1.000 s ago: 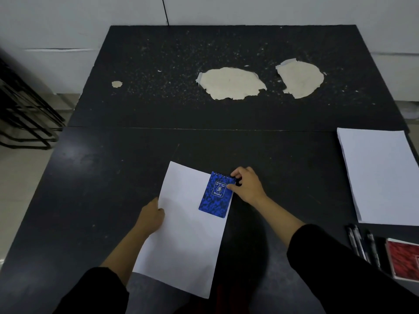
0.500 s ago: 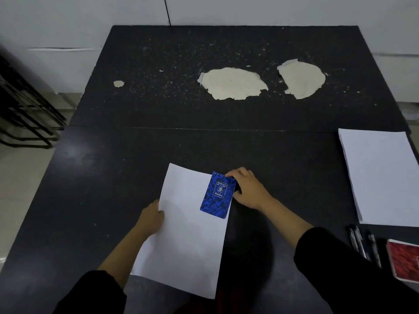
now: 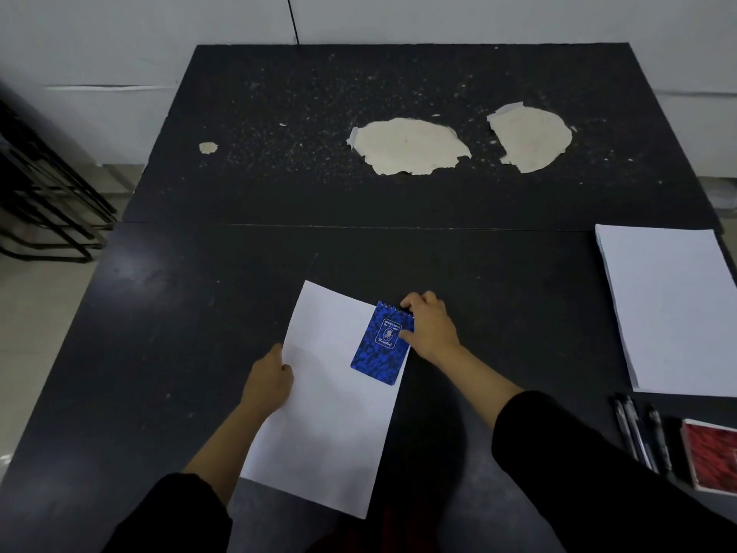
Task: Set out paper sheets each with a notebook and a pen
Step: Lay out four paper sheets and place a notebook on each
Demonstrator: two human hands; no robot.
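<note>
Head view, looking down on a dark counter (image 3: 159,313). A white paper sheet (image 3: 331,413) lies tilted near the front edge. A small blue notebook (image 3: 382,342) rests on its upper right corner, now flatter and slightly lower than half a second ago. The right hand (image 3: 428,327) pinches the notebook's spiral top, fingers curled. The left hand (image 3: 269,379) grips the sheet's left edge, unmoved. The notebook seems nearly placed; a pen is still needed. Pens (image 3: 638,437), a red notebook (image 3: 712,455) and a paper stack (image 3: 670,309) wait at right.
</note>
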